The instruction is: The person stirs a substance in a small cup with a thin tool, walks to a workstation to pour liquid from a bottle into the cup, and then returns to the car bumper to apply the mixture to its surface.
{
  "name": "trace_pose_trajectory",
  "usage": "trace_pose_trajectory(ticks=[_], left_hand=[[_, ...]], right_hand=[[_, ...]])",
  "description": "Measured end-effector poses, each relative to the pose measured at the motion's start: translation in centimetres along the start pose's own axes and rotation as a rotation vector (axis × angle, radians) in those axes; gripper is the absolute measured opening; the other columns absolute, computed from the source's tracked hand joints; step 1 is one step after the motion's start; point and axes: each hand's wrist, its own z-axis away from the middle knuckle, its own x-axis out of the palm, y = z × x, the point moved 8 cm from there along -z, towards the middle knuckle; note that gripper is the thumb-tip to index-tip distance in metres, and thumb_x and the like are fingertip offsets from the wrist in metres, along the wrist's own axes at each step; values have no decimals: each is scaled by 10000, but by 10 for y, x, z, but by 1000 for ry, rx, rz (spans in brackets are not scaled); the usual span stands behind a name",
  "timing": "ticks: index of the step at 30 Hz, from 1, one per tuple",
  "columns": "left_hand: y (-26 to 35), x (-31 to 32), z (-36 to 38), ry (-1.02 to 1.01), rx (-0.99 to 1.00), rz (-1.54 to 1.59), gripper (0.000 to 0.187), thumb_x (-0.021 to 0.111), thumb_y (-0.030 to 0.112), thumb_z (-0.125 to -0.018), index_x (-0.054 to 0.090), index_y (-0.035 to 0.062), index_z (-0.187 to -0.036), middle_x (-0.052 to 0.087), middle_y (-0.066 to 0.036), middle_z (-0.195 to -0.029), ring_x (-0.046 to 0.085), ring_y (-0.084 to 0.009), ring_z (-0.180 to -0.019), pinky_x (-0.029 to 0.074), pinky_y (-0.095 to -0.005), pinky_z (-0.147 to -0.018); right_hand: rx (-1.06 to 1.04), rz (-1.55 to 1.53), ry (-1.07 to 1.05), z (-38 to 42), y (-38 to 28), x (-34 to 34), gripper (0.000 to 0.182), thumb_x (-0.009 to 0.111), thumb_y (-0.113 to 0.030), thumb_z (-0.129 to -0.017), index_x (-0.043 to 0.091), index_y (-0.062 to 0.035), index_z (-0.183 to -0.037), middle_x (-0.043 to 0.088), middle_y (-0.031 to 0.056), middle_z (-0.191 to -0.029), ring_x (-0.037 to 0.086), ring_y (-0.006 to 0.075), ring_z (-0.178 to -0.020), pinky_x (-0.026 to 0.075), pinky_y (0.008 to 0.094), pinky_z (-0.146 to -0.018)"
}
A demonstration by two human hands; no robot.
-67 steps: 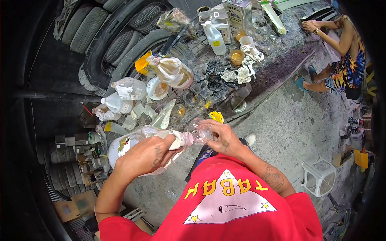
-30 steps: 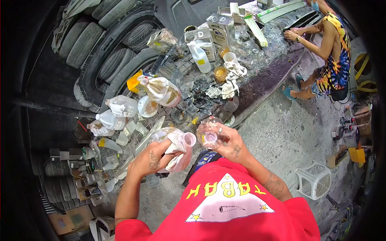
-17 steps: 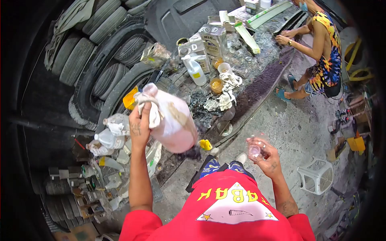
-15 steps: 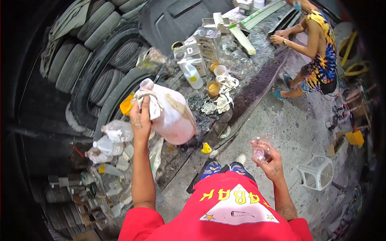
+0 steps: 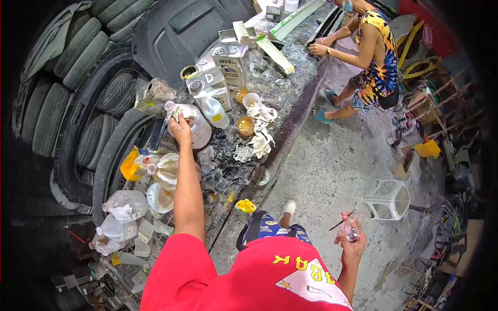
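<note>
My left hand [image 5: 181, 128] is closed round the handle area of a large translucent plastic jug [image 5: 200, 130], with a whitish rag between palm and jug. The jug now stands among other containers on the cluttered worktop, its neck pointing up and left. In my right hand [image 5: 354, 242], out over the floor, is a small clear plastic cup [image 5: 353, 231]; a thin dark stick [image 5: 340, 224] juts from it. Right beside the jug are a white bottle [image 5: 215, 113] with a yellow label and a metal can [image 5: 207, 85].
Amber-filled cups [image 5: 245, 126] and crumpled rags [image 5: 262, 140] lie near the worktop's edge. Several plastic jugs [image 5: 124, 205] stand at the left, below stacked tyres [image 5: 78, 52]. Another person [image 5: 381, 57] works at the far end. A white stool [image 5: 386, 199] stands on the concrete floor.
My left hand has carried the jug forward from mid-air to the worktop beside the white bottle. The cup stays in my right hand, and the stick now shows. The view has shifted.
</note>
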Motion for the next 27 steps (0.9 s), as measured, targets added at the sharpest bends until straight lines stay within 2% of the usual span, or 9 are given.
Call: trace_pose_trajectory(ticks=[9,11,14,19,21,22,23,25,27], left_hand=[[19,-28,85,192,321,-338,392,703,243,-933,591,-35,-1186,628,-156,-1127,621,-247,-978,499,-359,-883],[15,-17,113,35,369,-213,319,668,199,-954,606,-22,-1175,664,-122,-1024,639,-206,-887,520,-336,-798],[-18,28,135,-312,-64,10,239,589,148,-993,601,-18,-1164,657,-60,-753,581,-92,-533,461,-228,-469],[-16,87,74,-366,106,-196,338,559,184,-1006,497,-30,-1260,632,-110,-696,555,-145,-443,464,-271,-391],[-79,107,43,-317,-184,-12,331,584,311,-999,522,44,-1185,639,-119,-804,568,-196,-449,500,-321,-409],[-153,127,8,-301,-304,665,359,466,396,-1030,539,99,-1217,690,-91,-801,649,-226,-535,518,-394,-440],[-216,149,-9,-718,-770,968,468,345,501,-1048,534,98,-1192,689,-92,-831,666,-251,-594,541,-427,-479],[-159,140,-30,-353,-145,-64,260,506,305,-1033,544,63,-1122,657,-148,-775,645,-286,-517,532,-371,-415],[-134,143,-36,-423,66,-187,158,548,171,-1003,568,25,-1060,631,-149,-696,627,-249,-466,512,-333,-385]], right_hand=[[-44,20,19,9,-7,22,443,744,-50,-798,642,58,-1216,616,191,-1290,620,140,-821,528,256,-563],[-45,3,9,8,-9,25,443,743,-49,-798,643,58,-1216,616,189,-1291,623,142,-826,529,257,-565],[-43,6,-5,8,-11,30,440,742,-47,-797,645,63,-1212,615,186,-1293,628,148,-835,530,258,-566],[-65,56,0,8,-16,33,416,726,-22,-801,651,58,-1202,615,183,-1303,638,151,-855,530,256,-562],[-57,108,-27,10,-22,35,410,717,1,-800,657,42,-1203,619,175,-1310,657,184,-948,560,276,-671],[-81,132,-35,11,-21,34,417,727,-4,-796,660,35,-1206,621,174,-1314,656,202,-1011,559,293,-747],[-101,158,-28,12,-18,30,425,737,-10,-793,663,28,-1209,622,173,-1319,655,221,-1073,557,310,-824],[-101,295,2,15,-20,22,439,776,-49,-789,661,31,-1205,619,183,-1326,640,241,-1145,524,325,-925],[-132,361,86,25,-21,10,433,782,-66,-800,662,27,-1205,619,186,-1320,647,241,-1132,526,325,-920]])
